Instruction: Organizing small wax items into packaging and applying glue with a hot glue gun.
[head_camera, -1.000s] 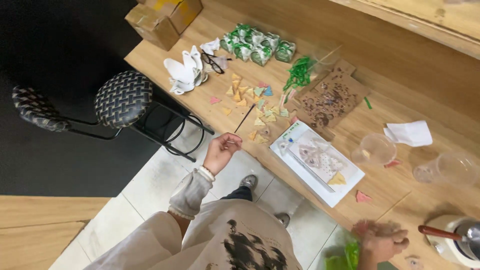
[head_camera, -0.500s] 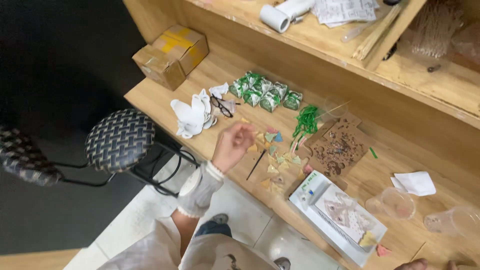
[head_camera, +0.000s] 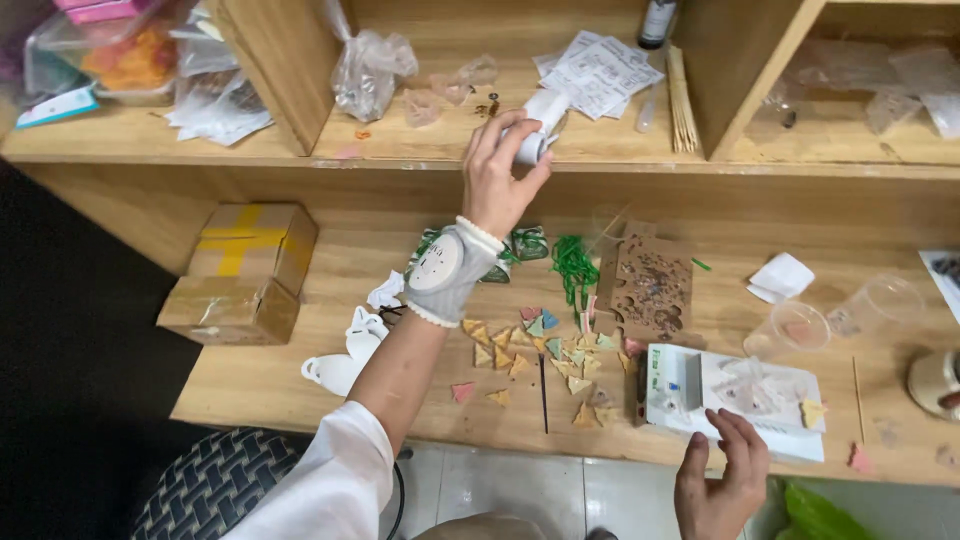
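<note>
Your left hand (head_camera: 500, 175) closes on a matt white paper roll (head_camera: 540, 135) up on the bare wooden shelf (head_camera: 420, 150). A knitted cloth cuff (head_camera: 445, 270) wraps that wrist. Your right hand (head_camera: 720, 480) rests at the front edge of the smooth wooden bench (head_camera: 330, 300), touching a glossy white booklet (head_camera: 690, 395). Matt paper triangles (head_camera: 530, 350) lie beside brown cardboard boxes (head_camera: 240, 270) sealed with shiny tape.

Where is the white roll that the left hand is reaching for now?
In the head view, the white roll lies on the wooden shelf above the desk, centre top, in the left hand, left of the printed papers.

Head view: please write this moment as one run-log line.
left hand: grips white roll on shelf | right hand: rests on white tray | paper triangles: scattered
</note>
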